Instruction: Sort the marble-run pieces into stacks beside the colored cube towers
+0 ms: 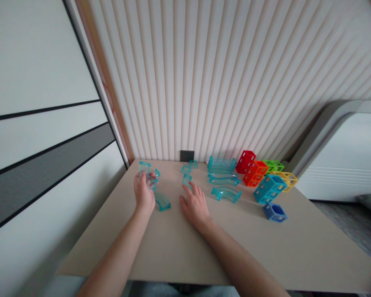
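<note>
Head view: clear teal pieces at both hands

The left hand (144,192) is pinching glossy see-through pieces (145,166). The right hand (196,203) is loosely spread beside a small teal piece (186,180); touching, I cannot tell. On the smooth table (173,247), at right, are curved channels (226,193) and hollow coloured blocks (255,173).

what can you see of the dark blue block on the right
The dark blue block is short, hollow and angular-sided, its open centre visible from above. It looks like plastic. It rests on the table, nearer the person than the taller teal-blue block, apart from it. Finer detail is blurred.
</note>
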A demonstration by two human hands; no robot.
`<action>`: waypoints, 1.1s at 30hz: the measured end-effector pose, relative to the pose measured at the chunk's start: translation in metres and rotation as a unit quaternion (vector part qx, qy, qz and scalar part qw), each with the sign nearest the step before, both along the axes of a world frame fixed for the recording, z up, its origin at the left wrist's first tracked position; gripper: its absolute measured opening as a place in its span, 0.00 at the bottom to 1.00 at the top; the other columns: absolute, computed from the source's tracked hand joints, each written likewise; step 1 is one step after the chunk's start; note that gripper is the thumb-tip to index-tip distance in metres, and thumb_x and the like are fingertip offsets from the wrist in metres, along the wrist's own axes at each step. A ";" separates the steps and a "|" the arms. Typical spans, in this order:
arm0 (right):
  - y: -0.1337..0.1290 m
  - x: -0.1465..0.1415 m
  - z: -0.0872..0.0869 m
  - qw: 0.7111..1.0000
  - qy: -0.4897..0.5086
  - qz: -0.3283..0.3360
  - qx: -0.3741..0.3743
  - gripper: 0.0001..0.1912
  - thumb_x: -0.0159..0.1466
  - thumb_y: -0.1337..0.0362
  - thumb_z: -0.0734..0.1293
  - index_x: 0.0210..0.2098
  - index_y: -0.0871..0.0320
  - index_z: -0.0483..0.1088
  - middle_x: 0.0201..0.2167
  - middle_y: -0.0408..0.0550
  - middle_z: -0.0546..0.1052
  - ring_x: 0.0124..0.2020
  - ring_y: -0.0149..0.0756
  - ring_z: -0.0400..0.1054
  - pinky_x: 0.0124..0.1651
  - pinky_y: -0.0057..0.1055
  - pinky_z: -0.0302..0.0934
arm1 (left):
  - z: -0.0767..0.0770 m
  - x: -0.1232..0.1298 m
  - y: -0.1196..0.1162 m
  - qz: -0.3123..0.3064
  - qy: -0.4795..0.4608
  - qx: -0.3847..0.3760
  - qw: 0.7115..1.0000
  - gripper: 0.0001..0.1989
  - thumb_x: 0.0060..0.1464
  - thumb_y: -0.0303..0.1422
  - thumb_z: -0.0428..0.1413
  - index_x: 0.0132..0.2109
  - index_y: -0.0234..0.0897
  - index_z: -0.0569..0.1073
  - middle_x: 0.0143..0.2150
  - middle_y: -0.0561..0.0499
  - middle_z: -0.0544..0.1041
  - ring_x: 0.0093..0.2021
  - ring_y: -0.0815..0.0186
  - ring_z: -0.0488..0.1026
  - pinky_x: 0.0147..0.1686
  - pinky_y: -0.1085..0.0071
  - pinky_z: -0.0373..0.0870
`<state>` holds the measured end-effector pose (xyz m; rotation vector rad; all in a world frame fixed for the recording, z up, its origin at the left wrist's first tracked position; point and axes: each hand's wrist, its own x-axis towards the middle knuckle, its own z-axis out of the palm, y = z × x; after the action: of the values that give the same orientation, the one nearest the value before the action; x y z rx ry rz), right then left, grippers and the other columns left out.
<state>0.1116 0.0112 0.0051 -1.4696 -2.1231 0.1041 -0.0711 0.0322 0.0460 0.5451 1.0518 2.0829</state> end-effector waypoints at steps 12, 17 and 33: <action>0.008 0.006 0.002 0.999 -0.026 -0.026 0.011 0.21 0.62 0.68 0.66 0.55 0.57 0.71 0.57 0.61 0.71 0.58 0.54 0.63 0.59 0.50 0.58 | -0.005 0.008 -0.002 -0.028 0.040 -0.002 0.999 0.17 0.50 0.45 0.60 0.41 0.39 0.67 0.28 0.55 0.76 0.24 0.70 0.73 0.22 0.78 0.65; 0.006 0.003 0.000 0.998 0.020 0.019 0.051 0.20 0.64 0.67 0.65 0.56 0.58 0.70 0.55 0.60 0.72 0.57 0.51 0.64 0.60 0.50 0.58 | -0.011 0.015 -0.004 -0.088 0.049 0.011 0.995 0.22 0.50 0.45 0.63 0.46 0.40 0.66 0.33 0.52 0.79 0.27 0.68 0.76 0.27 0.75 0.69; -0.001 0.002 0.004 0.972 0.193 0.116 0.061 0.29 0.65 0.64 0.68 0.65 0.52 0.60 0.54 0.55 0.72 0.55 0.46 0.69 0.58 0.45 0.66 | -0.012 0.036 -0.019 -0.270 0.232 -0.033 0.934 0.19 0.48 0.47 0.65 0.33 0.37 0.71 0.29 0.54 0.75 0.33 0.65 0.75 0.37 0.71 0.68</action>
<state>0.1138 0.0100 0.0090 -1.0282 -1.9325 0.3133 -0.0346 0.0129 0.0339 1.1865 1.0668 1.4577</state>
